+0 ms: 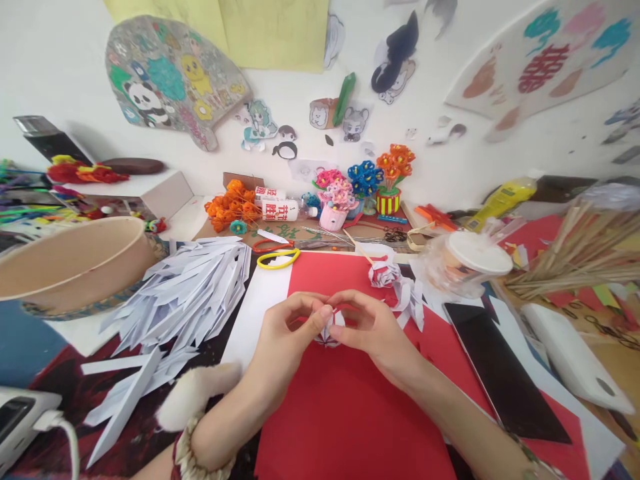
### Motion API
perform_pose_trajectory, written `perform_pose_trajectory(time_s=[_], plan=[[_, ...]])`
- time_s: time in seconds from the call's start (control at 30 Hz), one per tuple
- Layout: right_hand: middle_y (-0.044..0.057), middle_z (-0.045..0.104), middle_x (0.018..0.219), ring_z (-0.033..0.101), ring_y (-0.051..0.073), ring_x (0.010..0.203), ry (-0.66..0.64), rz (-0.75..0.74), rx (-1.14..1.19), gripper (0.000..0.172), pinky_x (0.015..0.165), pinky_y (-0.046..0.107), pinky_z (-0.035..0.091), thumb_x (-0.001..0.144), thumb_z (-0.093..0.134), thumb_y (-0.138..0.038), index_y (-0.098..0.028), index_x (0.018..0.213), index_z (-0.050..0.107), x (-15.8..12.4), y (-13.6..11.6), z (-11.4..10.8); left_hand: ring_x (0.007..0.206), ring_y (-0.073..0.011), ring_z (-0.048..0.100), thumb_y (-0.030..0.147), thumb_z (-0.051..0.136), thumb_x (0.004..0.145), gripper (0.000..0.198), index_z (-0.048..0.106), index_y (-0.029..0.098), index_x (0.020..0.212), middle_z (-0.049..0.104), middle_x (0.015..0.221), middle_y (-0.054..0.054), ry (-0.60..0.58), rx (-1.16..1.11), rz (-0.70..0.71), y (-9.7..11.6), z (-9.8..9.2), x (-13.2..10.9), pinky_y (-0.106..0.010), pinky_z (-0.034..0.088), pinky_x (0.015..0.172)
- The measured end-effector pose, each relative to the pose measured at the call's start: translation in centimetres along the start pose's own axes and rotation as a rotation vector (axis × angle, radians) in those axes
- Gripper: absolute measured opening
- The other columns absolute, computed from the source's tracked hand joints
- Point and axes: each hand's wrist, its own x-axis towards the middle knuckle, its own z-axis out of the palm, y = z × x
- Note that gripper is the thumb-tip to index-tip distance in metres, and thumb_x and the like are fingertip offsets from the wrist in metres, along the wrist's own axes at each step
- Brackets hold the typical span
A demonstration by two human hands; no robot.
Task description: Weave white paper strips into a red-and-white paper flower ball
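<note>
My left hand (293,330) and my right hand (373,327) meet above a red paper sheet (345,413). Between them is a small, round folded paper piece (328,339), white with dark lines and a little red. Thumbs and fingertips of both hands are pinched on it, hiding much of its top. Just beyond my right hand lies a crumpled white-and-red paper flower (384,272) on a thin stick, with curled white paper strips (409,300) beside it.
Folded white paper strips (195,287) are heaped at left, near a beige bowl (75,260). Yellow-handled scissors (277,259) lie ahead. A dark phone (505,367) and a lidded cup (477,257) stand at right. Flower pots (334,217) line the back.
</note>
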Motion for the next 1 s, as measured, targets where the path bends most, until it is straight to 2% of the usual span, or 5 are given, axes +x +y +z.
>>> perform_pose_trajectory(time_s=[0.17,0.33,0.6,0.8,1.0], plan=[[0.001,0.063,0.114,0.058,0.018,0.105,-0.01,-0.007,0.122,0.032,0.09,0.032,0.049,0.077,0.084,-0.03,-0.028,0.105,0.068,0.0,0.0,0.2,0.075,-0.013,0.059,0.041,0.075,0.079,0.027,0.067,0.015,0.075,0.07,0.093,-0.005,0.004,-0.035,0.026,0.2,-0.2,0.3,-0.023,0.046,0.071],[0.003,0.06,0.116,0.062,0.019,0.101,-0.144,0.126,0.382,0.027,0.083,0.037,0.057,0.093,0.067,-0.042,-0.029,0.116,0.064,-0.3,0.2,0.9,0.08,-0.0147,0.061,0.039,0.077,0.078,0.025,0.066,0.017,0.075,0.068,0.089,-0.002,0.045,-0.075,0.094,0.1,-0.2,0.5,-0.024,0.048,0.073],[0.001,0.064,0.082,0.062,0.011,0.065,-0.16,0.049,0.244,0.026,0.061,0.024,0.051,0.091,0.068,-0.042,-0.017,0.098,0.071,0.1,0.1,0.6,0.094,-0.0228,0.062,0.038,0.076,0.078,0.022,0.071,0.018,0.07,0.066,0.099,-0.008,0.063,0.165,0.208,0.3,-0.6,0.2,-0.034,0.048,0.087],[-0.001,0.061,0.076,0.057,0.011,0.063,-0.191,0.009,0.178,0.023,0.058,0.024,0.044,0.087,0.073,-0.04,-0.017,0.087,0.069,0.2,-0.3,0.3,0.086,-0.0207,0.061,0.036,0.075,0.079,0.023,0.068,0.017,0.069,0.064,0.096,-0.007,0.019,0.151,0.196,0.5,-0.6,0.0,-0.031,0.049,0.078],[-0.001,0.063,0.08,0.058,0.011,0.065,-0.221,-0.021,0.141,0.02,0.061,0.025,0.046,0.087,0.074,-0.037,-0.02,0.097,0.071,0.4,-0.1,-0.1,0.086,-0.0188,0.062,0.033,0.073,0.081,0.021,0.065,0.017,0.07,0.06,0.099,-0.006,0.023,0.115,0.202,0.2,-0.6,-0.2,-0.031,0.049,0.081]])
